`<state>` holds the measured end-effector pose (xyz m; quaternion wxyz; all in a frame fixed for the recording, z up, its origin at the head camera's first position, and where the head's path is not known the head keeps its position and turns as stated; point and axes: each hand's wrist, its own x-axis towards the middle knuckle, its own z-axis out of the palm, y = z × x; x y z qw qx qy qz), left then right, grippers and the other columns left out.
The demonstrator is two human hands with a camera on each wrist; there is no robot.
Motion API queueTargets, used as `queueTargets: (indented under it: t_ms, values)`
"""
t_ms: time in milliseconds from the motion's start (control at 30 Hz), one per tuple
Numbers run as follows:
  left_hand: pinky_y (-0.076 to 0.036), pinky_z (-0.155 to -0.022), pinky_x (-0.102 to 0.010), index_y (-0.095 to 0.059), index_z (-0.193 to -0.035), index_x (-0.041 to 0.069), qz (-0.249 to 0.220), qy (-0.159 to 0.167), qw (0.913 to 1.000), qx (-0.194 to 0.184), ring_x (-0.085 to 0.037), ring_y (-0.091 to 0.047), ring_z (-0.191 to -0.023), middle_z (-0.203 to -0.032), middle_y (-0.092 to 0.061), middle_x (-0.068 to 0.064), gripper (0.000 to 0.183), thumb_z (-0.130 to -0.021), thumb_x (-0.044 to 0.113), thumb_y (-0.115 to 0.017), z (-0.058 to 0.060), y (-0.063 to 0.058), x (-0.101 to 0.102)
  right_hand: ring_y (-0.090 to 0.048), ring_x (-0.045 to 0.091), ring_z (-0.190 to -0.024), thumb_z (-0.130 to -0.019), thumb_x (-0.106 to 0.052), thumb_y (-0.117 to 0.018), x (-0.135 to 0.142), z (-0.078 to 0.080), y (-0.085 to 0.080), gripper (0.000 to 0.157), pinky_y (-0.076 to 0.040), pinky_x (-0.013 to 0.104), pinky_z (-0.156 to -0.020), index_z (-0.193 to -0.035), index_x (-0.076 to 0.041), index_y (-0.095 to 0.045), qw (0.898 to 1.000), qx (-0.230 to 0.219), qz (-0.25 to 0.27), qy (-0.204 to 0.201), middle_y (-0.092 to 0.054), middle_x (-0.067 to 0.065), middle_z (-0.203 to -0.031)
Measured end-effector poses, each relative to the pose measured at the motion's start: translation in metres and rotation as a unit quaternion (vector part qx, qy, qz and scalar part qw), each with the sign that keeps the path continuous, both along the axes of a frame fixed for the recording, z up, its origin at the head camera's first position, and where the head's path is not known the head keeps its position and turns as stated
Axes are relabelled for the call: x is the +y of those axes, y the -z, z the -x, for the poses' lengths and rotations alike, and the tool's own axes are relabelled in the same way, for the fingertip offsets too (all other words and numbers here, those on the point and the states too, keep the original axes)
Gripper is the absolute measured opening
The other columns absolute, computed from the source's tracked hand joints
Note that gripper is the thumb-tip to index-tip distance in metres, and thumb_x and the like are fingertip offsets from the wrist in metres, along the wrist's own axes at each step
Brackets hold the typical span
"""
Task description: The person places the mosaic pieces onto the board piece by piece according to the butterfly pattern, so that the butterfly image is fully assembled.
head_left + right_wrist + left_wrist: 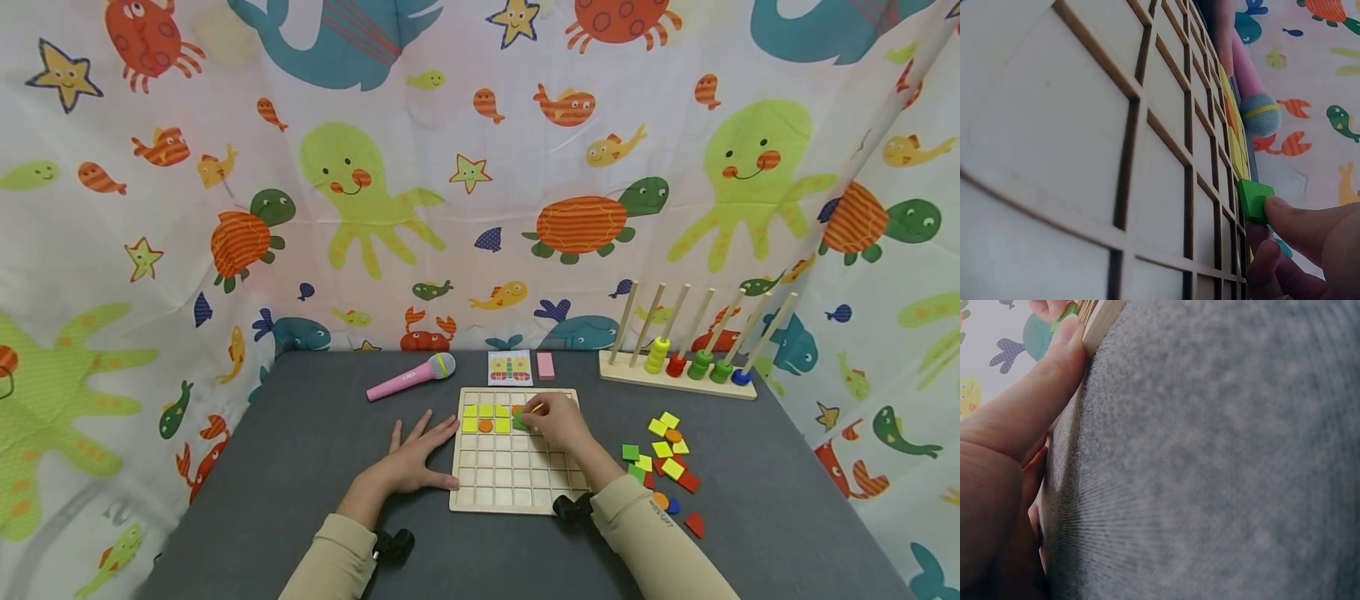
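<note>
A wooden grid board [495, 477] lies on the dark table. In its upper rows sit several yellow square tiles [486, 411] and an orange round tile [486, 426]; another orange piece [517, 410] shows beside the right fingers. My right hand [558, 423] pinches a green square tile [1254, 200] between thumb and fingers over the board's upper part. With fingers spread, my left hand [411, 461] rests on the table, and its thumb [1054, 375] touches the board's left edge.
Behind the board lie a pink toy microphone [405, 381], a butterfly pattern card [510, 377] and a pink block [545, 367]. A wooden peg counter [678, 382] with colored rings stands back right. Loose colored tiles [662, 449] are scattered right of the board. A printed curtain [450, 208] hangs behind.
</note>
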<state>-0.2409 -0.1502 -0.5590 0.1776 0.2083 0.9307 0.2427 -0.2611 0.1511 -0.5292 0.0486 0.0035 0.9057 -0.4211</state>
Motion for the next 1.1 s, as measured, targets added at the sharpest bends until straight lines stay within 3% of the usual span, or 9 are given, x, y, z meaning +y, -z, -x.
queueTargets:
  t_ms: [400, 633, 1100]
  values:
    - [0.02, -0.115, -0.068, -0.023, -0.161, 0.036, 0.003, -0.004, 1.0, 0.003, -0.029, 0.006, -0.158, -0.169, -0.018, 0.013, 0.11, -0.072, 0.071, -0.076, -0.003, -0.002, -0.001, -0.056, 0.019, -0.078, -0.087, -0.024, -0.081, -0.008, 0.0, 0.002, 0.008, -0.047, 0.031, -0.07, -0.089, -0.017, -0.079, 0.999, 0.009, -0.04, -0.007, -0.068, -0.002, -0.082]
    - [0.019, -0.115, -0.068, -0.022, -0.161, 0.038, 0.002, -0.001, 1.0, 0.001, -0.029, 0.006, -0.158, -0.169, -0.018, 0.013, 0.109, -0.072, 0.07, -0.076, -0.002, -0.003, 0.0, -0.054, 0.018, -0.076, -0.085, -0.021, -0.083, -0.007, -0.002, 0.002, 0.009, -0.042, 0.031, -0.067, -0.089, -0.015, -0.077, 0.999, 0.015, -0.048, -0.003, -0.064, -0.001, -0.078]
    - [0.019, -0.115, -0.067, -0.023, -0.161, 0.037, 0.005, -0.004, 1.0, 0.0, -0.028, 0.006, -0.158, -0.169, -0.017, 0.014, 0.111, -0.071, 0.072, -0.076, -0.001, -0.001, 0.001, -0.06, 0.021, -0.086, -0.088, -0.02, -0.08, 0.023, -0.01, -0.017, 0.013, -0.048, 0.034, -0.07, -0.097, -0.01, -0.078, 0.998, 0.046, -0.038, 0.007, -0.07, 0.001, -0.086]
